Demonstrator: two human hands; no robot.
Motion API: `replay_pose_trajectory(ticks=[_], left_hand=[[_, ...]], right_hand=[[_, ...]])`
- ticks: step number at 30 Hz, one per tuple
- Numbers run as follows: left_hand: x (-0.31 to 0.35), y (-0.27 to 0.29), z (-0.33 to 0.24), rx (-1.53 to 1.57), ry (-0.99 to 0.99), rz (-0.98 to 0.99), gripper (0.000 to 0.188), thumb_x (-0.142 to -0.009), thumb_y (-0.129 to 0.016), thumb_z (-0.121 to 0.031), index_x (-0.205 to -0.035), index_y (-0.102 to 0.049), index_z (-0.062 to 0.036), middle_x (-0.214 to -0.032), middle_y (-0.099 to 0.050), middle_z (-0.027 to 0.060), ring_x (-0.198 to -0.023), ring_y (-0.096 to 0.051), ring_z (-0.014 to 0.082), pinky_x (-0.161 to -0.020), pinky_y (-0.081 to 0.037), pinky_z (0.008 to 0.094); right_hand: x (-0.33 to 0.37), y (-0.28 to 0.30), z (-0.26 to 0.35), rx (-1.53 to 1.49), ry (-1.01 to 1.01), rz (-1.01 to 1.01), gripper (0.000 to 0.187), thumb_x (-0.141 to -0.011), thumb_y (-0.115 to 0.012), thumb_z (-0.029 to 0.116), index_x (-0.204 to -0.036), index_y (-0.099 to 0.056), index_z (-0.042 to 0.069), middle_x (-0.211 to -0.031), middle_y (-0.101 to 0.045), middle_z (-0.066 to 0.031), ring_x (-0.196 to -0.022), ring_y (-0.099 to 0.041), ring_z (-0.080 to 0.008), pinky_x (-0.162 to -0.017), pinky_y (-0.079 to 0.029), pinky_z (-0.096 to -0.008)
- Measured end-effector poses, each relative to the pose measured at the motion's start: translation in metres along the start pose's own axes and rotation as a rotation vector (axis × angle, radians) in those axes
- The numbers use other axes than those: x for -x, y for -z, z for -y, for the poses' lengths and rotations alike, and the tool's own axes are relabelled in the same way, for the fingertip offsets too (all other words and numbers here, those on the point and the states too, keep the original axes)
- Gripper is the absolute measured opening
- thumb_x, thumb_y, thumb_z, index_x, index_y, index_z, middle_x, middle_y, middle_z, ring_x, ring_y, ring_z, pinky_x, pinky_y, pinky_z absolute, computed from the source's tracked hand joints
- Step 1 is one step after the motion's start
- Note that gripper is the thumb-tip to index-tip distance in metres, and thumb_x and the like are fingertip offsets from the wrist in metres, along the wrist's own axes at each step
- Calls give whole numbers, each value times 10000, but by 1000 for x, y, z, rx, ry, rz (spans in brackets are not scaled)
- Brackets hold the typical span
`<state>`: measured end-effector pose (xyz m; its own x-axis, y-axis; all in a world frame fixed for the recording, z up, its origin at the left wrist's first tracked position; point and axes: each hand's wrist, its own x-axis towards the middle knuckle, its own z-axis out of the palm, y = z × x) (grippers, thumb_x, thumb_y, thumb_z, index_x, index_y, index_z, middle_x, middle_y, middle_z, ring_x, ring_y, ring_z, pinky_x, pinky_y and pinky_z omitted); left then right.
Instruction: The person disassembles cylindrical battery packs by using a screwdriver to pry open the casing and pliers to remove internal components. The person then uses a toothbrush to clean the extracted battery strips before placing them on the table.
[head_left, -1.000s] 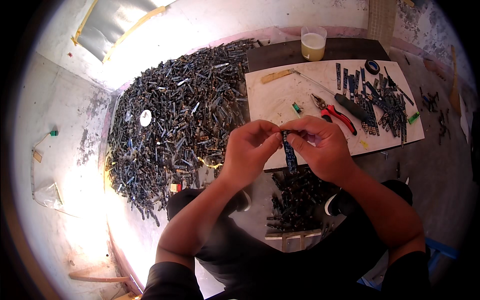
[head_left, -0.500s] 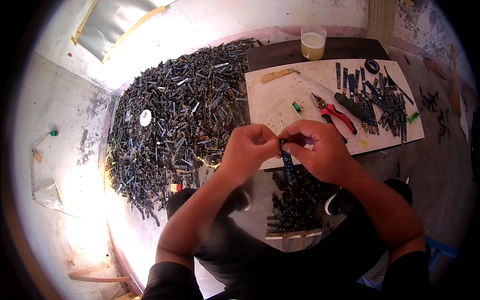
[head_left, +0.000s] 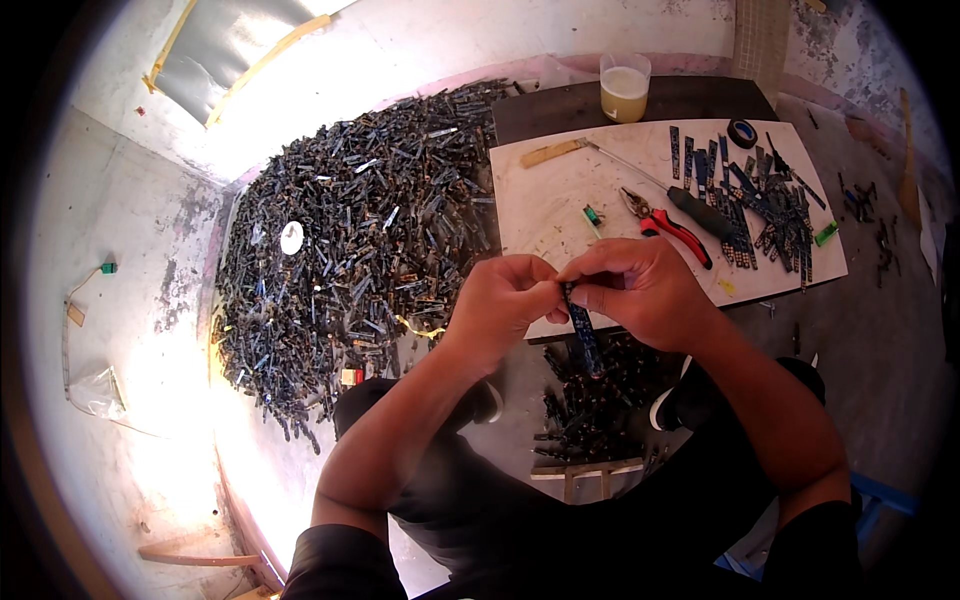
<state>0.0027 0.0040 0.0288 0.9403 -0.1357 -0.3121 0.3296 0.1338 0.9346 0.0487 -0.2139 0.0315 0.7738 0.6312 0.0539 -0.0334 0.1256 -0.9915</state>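
Note:
Between my hands hangs a narrow, dark blue circuit board strip [head_left: 586,335], its free end tilted down toward my knees. My left hand [head_left: 503,308] pinches at its upper end with thumb and forefinger. My right hand [head_left: 652,297] grips the same end from the other side, thumb and fingertips closed; the fingertips hide the exact spot. Just beyond the hands, red-and-black pliers [head_left: 672,232] lie on a pale board [head_left: 545,215]. Below the strip is a small heap of similar dark pieces [head_left: 590,415] on the floor.
A large heap of dark strips [head_left: 350,250] covers the floor at left. On the board lie a screwdriver [head_left: 700,210], a wooden-handled tool [head_left: 552,152], a tape roll [head_left: 742,133] and several strips [head_left: 785,225]. A cup of yellowish liquid [head_left: 625,92] stands behind.
The strip's lower end has swung slightly right and down, and more of it shows. My right hand has lifted a little; both hands keep their pinch.

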Motion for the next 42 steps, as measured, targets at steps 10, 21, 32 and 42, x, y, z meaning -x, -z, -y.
replay_pose_trajectory(ticks=[10, 21, 32, 42], left_hand=[[2, -3, 5, 186, 106, 24, 39, -922, -671, -37, -931, -670, 1, -833, -723, 72, -753, -690, 139, -740, -526, 251], [-1, 4, 5, -46, -90, 27, 67, -982, -711, -44, -945, -664, -14, -861, -727, 60, -786, -689, 117, -749, -525, 244], [5, -9, 0, -303, -268, -74, 81, -963, -728, -4, -1019, -670, -15, -956, -699, 4, -894, -656, 73, -842, -532, 239], [9, -9, -5, -658, -333, -13, 117, -939, -768, -32, -1019, -684, -28, -918, -694, 1, -865, -648, 80, -827, -526, 269]], right_hand=[[0, 7, 6, 71, -49, 56, 193, -956, -754, -37, -1145, -789, -18, -1024, -801, -85, -942, -732, -107, -854, -586, -274], [-5, 7, -4, -139, -132, 4, 174, -970, -739, -22, -1136, -764, -66, -971, -779, -85, -900, -718, -111, -836, -585, -271], [-9, 15, -14, 3, -217, -17, 112, -909, -757, 63, -955, -747, -38, -884, -748, -38, -799, -664, -73, -746, -543, -248], [-4, 6, -8, 232, -173, -47, 119, -834, -781, 86, -863, -739, -21, -772, -747, -65, -721, -674, -90, -697, -545, -283]])
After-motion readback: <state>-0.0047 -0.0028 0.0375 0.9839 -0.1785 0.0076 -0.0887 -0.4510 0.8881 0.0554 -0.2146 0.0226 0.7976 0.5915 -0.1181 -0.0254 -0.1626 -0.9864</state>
